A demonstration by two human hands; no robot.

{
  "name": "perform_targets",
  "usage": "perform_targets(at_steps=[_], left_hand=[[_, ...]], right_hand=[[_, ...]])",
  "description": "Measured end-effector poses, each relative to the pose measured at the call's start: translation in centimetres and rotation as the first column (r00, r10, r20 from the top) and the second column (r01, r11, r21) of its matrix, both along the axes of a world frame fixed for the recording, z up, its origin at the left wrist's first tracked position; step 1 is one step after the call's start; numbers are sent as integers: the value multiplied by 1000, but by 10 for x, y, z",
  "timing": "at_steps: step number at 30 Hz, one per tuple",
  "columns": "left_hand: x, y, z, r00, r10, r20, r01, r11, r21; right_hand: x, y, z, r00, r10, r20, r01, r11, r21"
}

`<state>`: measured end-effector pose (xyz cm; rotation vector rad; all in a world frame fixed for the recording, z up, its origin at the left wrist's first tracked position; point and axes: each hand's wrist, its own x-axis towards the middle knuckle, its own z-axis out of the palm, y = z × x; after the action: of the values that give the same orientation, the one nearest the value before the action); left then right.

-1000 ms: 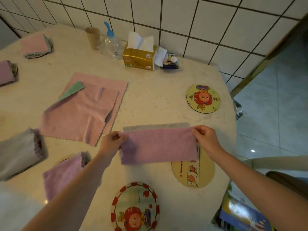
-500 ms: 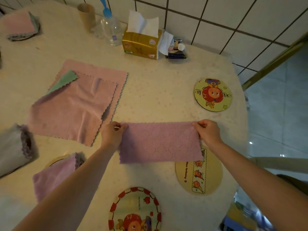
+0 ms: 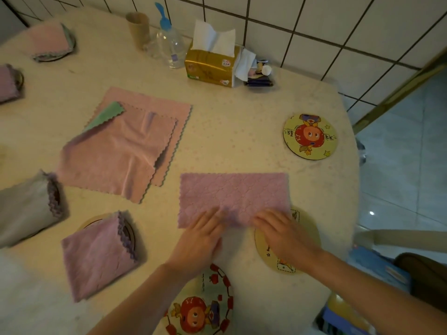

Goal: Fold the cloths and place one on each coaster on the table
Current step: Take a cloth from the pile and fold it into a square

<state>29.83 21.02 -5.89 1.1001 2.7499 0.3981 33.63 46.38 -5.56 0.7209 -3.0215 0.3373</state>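
Observation:
A purple cloth (image 3: pixel 233 193), folded into a long rectangle, lies flat on the table (image 3: pixel 229 131). My left hand (image 3: pixel 200 240) and my right hand (image 3: pixel 280 230) rest with straight fingers on its near edge, side by side. The cloth's right corner overlaps a yellow coaster (image 3: pixel 312 238), which my right hand partly hides. A red-rimmed coaster (image 3: pixel 205 308) lies under my left forearm and a yellow cartoon coaster (image 3: pixel 310 136) at the right. Two unfolded pink cloths (image 3: pixel 125 143) lie stacked left of centre.
Folded cloths sit on coasters at the left: purple (image 3: pixel 96 252), grey (image 3: pixel 26 209), pink (image 3: pixel 50 41) and another purple (image 3: pixel 8 83). A tissue box (image 3: pixel 210 65), a clear bottle (image 3: pixel 169 44) and a cardboard tube (image 3: pixel 138 29) stand by the tiled wall. The table edge curves at the right.
Both hands let go of the cloth's far corners and moved down to its near edge, closer together. The cloth now lies flat.

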Motion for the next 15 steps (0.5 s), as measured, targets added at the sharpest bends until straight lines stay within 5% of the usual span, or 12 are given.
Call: perform_targets(at_steps=[5, 15], left_hand=[[18, -11, -22, 999, 18, 29, -12, 980, -197], [-13, -46, -3, 1000, -22, -5, 20, 984, -177]], right_hand=[[17, 8, -9, 996, 44, 75, -54, 989, 134], [8, 31, 4, 986, 68, 154, -104, 964, 244]])
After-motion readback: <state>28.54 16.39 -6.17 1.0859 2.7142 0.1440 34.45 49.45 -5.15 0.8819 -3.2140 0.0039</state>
